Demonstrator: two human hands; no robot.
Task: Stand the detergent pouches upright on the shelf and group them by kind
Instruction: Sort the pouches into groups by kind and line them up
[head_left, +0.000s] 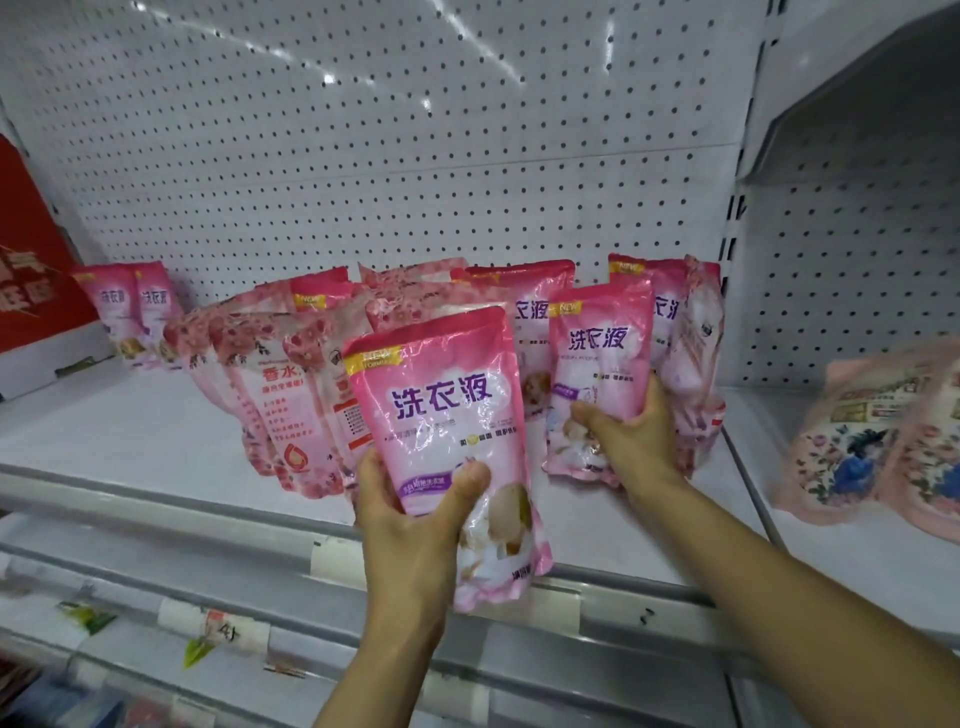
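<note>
My left hand (410, 525) grips a pink detergent pouch with purple lettering (441, 410), held upright in front of the shelf edge. My right hand (631, 431) clasps a second pouch of the same kind (597, 358) by its lower part, standing on the white shelf (130, 431). Behind them, several rose-patterned pouches (270, 384) lean to the left in a loose heap. More purple-lettered pouches (540, 312) stand at the back right. Two purple-lettered pouches (130, 306) stand upright at the far left.
A red box (31, 280) stands at the shelf's left end. Floral peach-coloured pouches (872, 436) lie on the neighbouring shelf bay to the right, past a divider. A pegboard wall (415, 156) backs the shelf. A metal rail with price tags (234, 629) runs along the front.
</note>
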